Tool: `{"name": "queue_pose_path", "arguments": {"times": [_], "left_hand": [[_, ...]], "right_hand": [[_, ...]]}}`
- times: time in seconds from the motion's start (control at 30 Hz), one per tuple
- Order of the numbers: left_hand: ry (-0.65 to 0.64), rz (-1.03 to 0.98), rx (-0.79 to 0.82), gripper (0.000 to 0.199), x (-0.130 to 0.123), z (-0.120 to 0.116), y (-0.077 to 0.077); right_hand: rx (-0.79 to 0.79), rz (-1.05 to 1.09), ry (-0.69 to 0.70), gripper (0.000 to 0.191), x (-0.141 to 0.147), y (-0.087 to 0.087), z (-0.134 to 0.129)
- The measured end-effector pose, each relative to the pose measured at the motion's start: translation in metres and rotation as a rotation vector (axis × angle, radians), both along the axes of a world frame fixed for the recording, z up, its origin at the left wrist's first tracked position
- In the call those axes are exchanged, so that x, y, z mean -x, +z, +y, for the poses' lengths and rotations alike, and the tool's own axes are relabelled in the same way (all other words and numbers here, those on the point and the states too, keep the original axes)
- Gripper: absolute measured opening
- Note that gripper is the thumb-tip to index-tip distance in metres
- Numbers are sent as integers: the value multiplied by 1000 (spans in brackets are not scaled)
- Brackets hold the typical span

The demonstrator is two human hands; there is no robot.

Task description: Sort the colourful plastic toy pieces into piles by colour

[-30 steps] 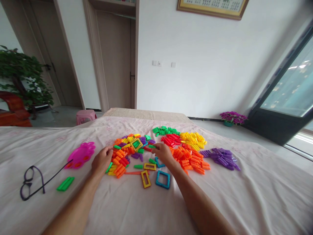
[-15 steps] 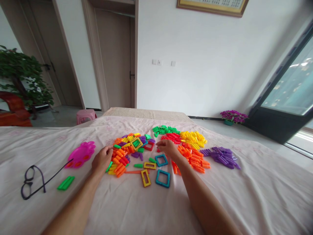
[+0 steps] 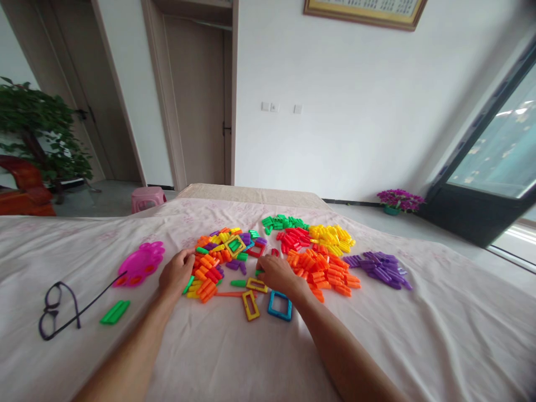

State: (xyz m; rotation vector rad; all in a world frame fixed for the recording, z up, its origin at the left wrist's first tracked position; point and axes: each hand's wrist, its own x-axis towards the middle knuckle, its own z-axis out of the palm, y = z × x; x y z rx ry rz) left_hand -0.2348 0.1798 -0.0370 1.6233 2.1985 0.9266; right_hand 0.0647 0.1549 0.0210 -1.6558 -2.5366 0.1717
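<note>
My left hand (image 3: 177,272) rests at the left edge of a mixed-colour heap of plastic pieces (image 3: 208,262), its fingers curled; whatever is between them is hidden. My right hand (image 3: 274,272) is over the middle, fingers closed at a green piece (image 3: 258,273) that shows only in part. Two yellow frames (image 3: 250,306) and a blue square frame (image 3: 280,306) lie just in front of it. Sorted piles of green (image 3: 285,223), red (image 3: 294,239), yellow (image 3: 332,239), orange (image 3: 330,272) and purple (image 3: 383,268) pieces lie behind and to the right.
At the left are a magenta paw-shaped tray (image 3: 138,265), dark glasses (image 3: 52,312) and green pieces (image 3: 115,312) on the pale cloth (image 3: 209,357). Beyond the cloth stand a pink stool (image 3: 148,199) and a pot of purple flowers (image 3: 400,201).
My right hand has moved left and toward me, from beside the red pile to the green piece, now covering one blue frame. My left hand has barely moved.
</note>
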Motion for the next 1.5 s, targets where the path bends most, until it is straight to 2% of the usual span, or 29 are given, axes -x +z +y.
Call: {"name": "queue_pose_path", "arguments": {"times": [0.13,0.23,0.37,0.5,0.6,0.7,0.87,0.97,1.1,1.3,1.4,1.5], "left_hand": [[0,-10,-4,40,0,1,-1],[-16,-27,-16,39,0,0,0],[-21,-35,-19,39,-1,-2,1],[-27,-36,-28,38,-1,-1,1],[-19,-47,-23,38,-1,1,0],[-9,-49,-14,39,-1,1,-1],[-10,-56,-10,39,-1,1,0],[-26,-70,-11,39,-1,1,1],[-18,-62,-10,40,-2,1,2],[-14,-69,-8,39,-2,1,2],[-10,-63,1,39,-3,0,3],[-10,-54,3,40,-3,-2,5]], "right_hand": [[1,53,-84,26,-5,0,5],[-2,134,-161,26,-12,4,20],[-95,209,-323,25,-27,18,61],[-247,319,-467,33,-40,29,105],[-246,276,-412,36,-35,25,123],[-175,196,-278,40,-16,11,131],[-68,123,-137,58,16,-12,143],[-20,81,-103,51,25,-19,152],[-26,72,-116,41,28,-23,153],[-21,196,-161,26,27,-26,137],[-32,340,-232,20,15,-19,137],[-59,540,-345,28,-2,-5,148]]}}
